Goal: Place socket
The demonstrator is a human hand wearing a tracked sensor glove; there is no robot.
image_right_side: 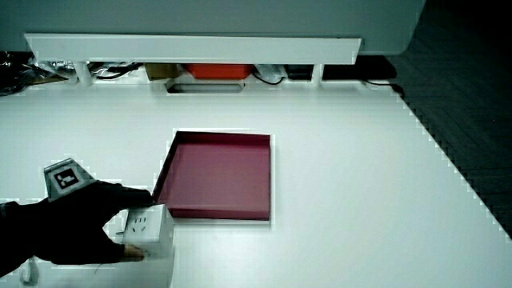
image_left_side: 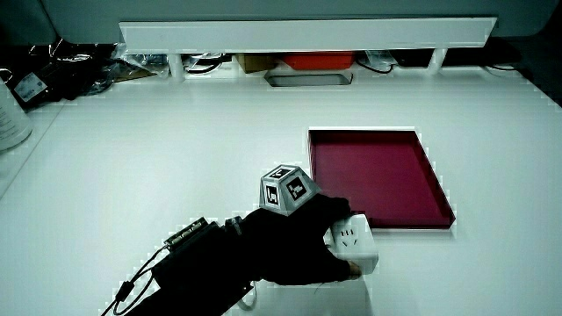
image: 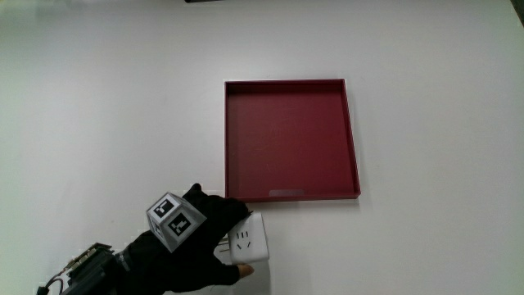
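Note:
A white socket cube point(image: 248, 240) sits just nearer to me than the dark red tray point(image: 352, 139), close to one of its near corners. The gloved hand point(image: 214, 242) is wrapped around it, fingers on its sides, thumb at its near edge. In both side views the socket point(image_left_side: 355, 242) point(image_right_side: 146, 230) shows its outlet face upward, held by the hand point(image_left_side: 299, 246) point(image_right_side: 80, 224) close to the tray point(image_left_side: 439, 197) point(image_right_side: 266, 180). I cannot tell whether it rests on the table or is slightly raised. The patterned cube point(image: 173, 220) rides on the back of the hand.
The tray holds nothing that I can see. A low white partition point(image_left_side: 307, 33) point(image_right_side: 192, 46) runs along the table's edge farthest from me, with cables and an orange object point(image_left_side: 318, 61) under it. Dark clutter point(image_left_side: 61, 61) lies by the partition's end.

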